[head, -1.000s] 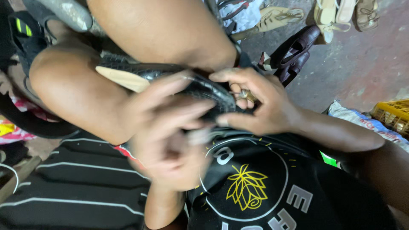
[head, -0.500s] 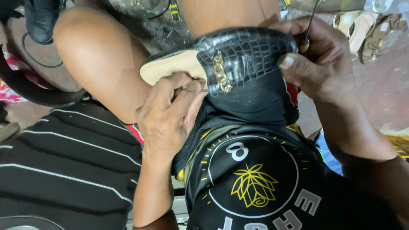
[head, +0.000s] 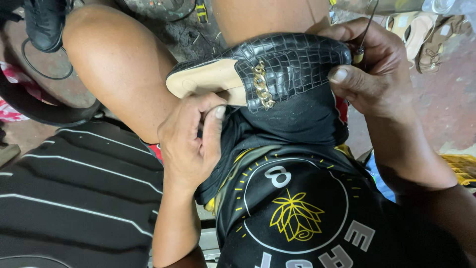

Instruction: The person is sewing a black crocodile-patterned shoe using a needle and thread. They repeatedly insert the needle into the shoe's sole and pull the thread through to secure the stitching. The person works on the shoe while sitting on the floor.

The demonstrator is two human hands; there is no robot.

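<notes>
Reddish concrete floor (head: 446, 114), worn & stained; sandals (head: 426, 34) piled at far right, a black shoe (head: 44, 25) top left, yellow crate (head: 458, 166) at right edge. Person sits w/ bare knees up. Black croc-textured loafer (head: 292, 64) w/ gold chain (head: 261, 84) lies across the lap, long axis left–right, tan insole facing up, toe to the right, heel opening to the left. Left hand (head: 191, 141) curled, thumb & fingers pinching the shoe's underside near the heel. Right hand (head: 374, 74) wraps the toe, thumb pressed on it, a thin awl (head: 362, 42) pinched between fingers.
</notes>
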